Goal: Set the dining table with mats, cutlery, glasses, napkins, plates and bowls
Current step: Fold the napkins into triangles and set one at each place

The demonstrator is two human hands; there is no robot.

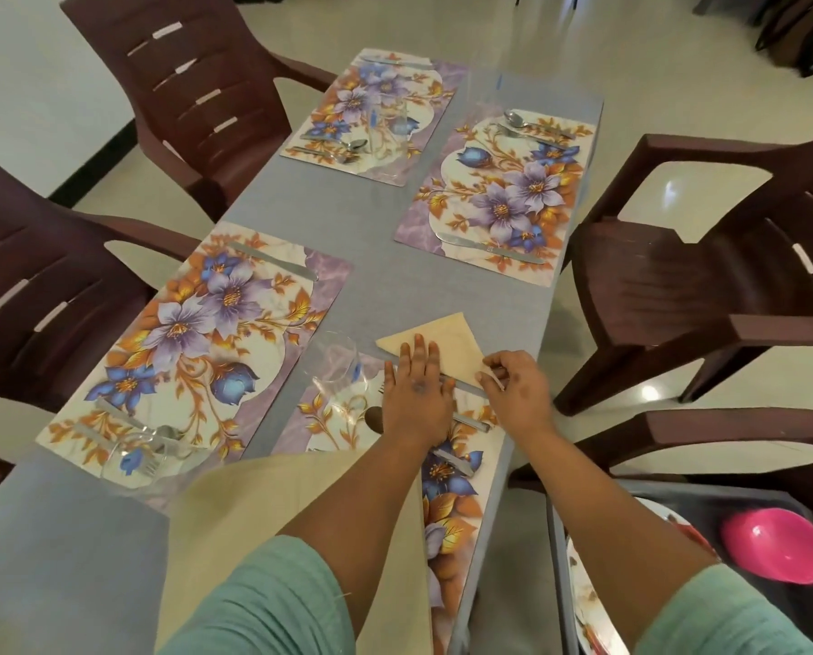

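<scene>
A beige napkin (447, 340), folded into a triangle, lies on the grey table (395, 276) at the top of the near right floral mat (447, 494). My left hand (416, 394) presses flat on the napkin's lower edge. My right hand (518, 390) pinches the napkin's right corner. A clear glass (336, 371) stands just left of my left hand. Cutlery (456, 460) lies on this mat, partly hidden under my arms. Three more floral mats (192, 352) (494, 196) (371, 115) carry cutlery, and two of them hold glasses.
Several dark brown plastic chairs (707, 286) ring the table. More beige cloth (234, 522) lies over the near table edge below my left arm. At lower right a dark tray (773, 503) holds a pink bowl (778, 546) and patterned plates (584, 593).
</scene>
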